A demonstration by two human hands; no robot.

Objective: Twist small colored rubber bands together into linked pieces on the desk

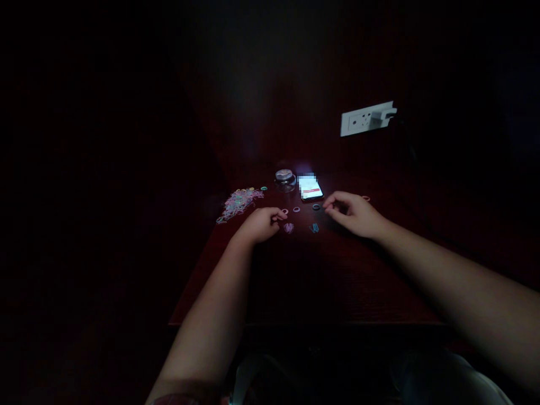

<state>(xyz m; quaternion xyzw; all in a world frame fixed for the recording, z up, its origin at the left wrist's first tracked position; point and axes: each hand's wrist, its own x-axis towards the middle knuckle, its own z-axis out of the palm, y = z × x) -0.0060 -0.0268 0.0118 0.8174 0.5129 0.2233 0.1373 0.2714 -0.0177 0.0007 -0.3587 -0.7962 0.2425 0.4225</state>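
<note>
2 bare hands over a dark red tabletop [320, 270], palms low.

Item 1: L hand [261, 224], fingers curled, grip narrow, tips at or nr. a pale ring [285, 211]; can't tell if touching or pinching it.
Item 2: R hand [356, 216], thumb & index bent toward each other, small gap, tips just beside a dark ring [316, 207]; any small pc. btwn them can't be made out.
Item 3: 1 lilac ring [296, 210], btwn the other 2.
Item 4: 2 small clusters nearer the wearer — purple strands [288, 228], teal strands [314, 228].

Handling notes (judgement): light pcs., prob. easily dragged; use fingertips only, lift straight up, keep wrists off the clusters. Low light — slow pinch, check colour nr. the screen.

Surface: mixed-colour heap [239, 203] at L, green ring [264, 188] at its far edge; lidded jar [284, 180] beside a lit phone [311, 187], screen part pixelated; pink ring [365, 198] beyond R hand.

Room: v. dark; wall w/ white socket plate [358, 122], 1 plug [382, 116] in, cord fading into shadow.
</note>
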